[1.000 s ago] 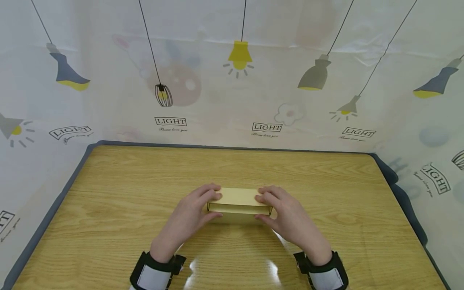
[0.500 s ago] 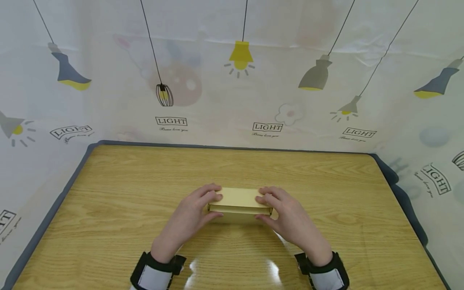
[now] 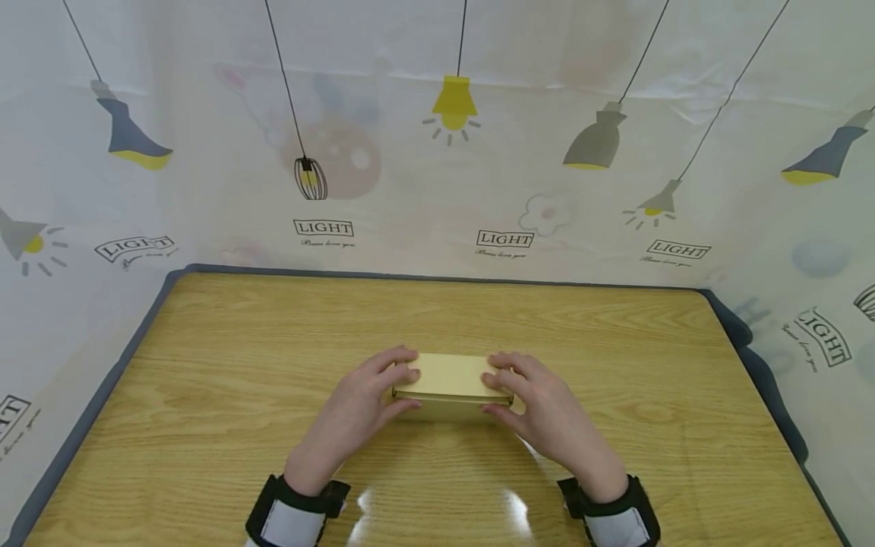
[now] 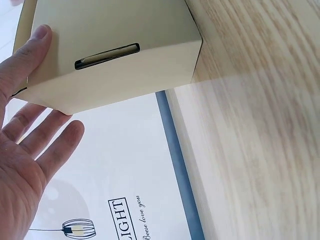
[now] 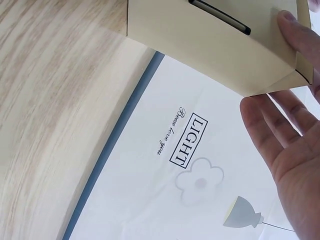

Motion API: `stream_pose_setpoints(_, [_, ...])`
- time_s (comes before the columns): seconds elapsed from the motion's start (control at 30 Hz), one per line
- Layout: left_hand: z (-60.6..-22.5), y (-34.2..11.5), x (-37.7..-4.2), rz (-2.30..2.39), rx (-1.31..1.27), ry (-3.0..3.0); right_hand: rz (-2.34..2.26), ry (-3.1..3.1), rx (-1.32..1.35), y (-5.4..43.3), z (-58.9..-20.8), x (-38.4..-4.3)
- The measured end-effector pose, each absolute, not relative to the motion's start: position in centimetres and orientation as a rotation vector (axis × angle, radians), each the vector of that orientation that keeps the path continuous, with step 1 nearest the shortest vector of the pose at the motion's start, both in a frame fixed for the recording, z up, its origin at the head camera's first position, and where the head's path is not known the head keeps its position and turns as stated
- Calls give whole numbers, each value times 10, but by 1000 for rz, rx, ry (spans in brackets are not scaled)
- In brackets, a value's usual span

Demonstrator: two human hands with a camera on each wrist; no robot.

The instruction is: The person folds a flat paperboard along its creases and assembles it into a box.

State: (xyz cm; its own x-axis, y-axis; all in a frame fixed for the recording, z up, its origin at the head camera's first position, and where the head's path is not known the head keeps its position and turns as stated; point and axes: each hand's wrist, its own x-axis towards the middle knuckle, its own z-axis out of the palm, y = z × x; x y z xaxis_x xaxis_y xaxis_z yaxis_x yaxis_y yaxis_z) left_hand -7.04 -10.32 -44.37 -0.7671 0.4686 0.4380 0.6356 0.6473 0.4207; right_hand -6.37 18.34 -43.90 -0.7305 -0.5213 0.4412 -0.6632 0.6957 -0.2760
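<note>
A pale yellow cardboard box (image 3: pixel 451 374) stands on the wooden table, between both hands. My left hand (image 3: pixel 361 393) grips its left end, thumb on the front side and fingers over the lid. At the opposite end my right hand (image 3: pixel 540 396) holds it in the same way. The lid lies nearly flush with the front wall, with only a thin dark line between them. In the left wrist view, the box's side (image 4: pixel 125 80) has a narrow dark-edged slot. A similar slot shows on the box (image 5: pixel 215 45) in the right wrist view. Its contents are hidden.
The wood-grain table (image 3: pixel 273 327) extends around the box, with a grey-blue edge along the back and sides. Behind it rises a white curtain-like sheet (image 3: pixel 410 266) printed with lamps and "LIGHT" labels. Dark bands with white patches (image 3: pixel 290 516) wrap both wrists.
The front edge of the box's lid has come down, and the gap above the front wall has narrowed to a thin line. Both hands have stayed almost in place.
</note>
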Motion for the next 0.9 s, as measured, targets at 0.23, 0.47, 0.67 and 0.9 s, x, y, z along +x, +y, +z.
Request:
stream_pose_setpoints(0.23, [-444, -103, -71, -828, -876, -2592, 608, -2550, 941, 184, -440, -64])
stream_pose_setpoints(0.47, [-441, -100, -67, -927, -808, -2671, 663, -2625, 882, 183, -439, -61])
stream_pose_setpoints(0.67, [-432, -94, -66, -1236, -521, -2825, 1101, -2801, 619, 178, -432, -59])
stream_pose_setpoints(0.9, [-426, -84, -79, -1487, -208, -2865, 1366, -2910, 394, 166, -430, -77])
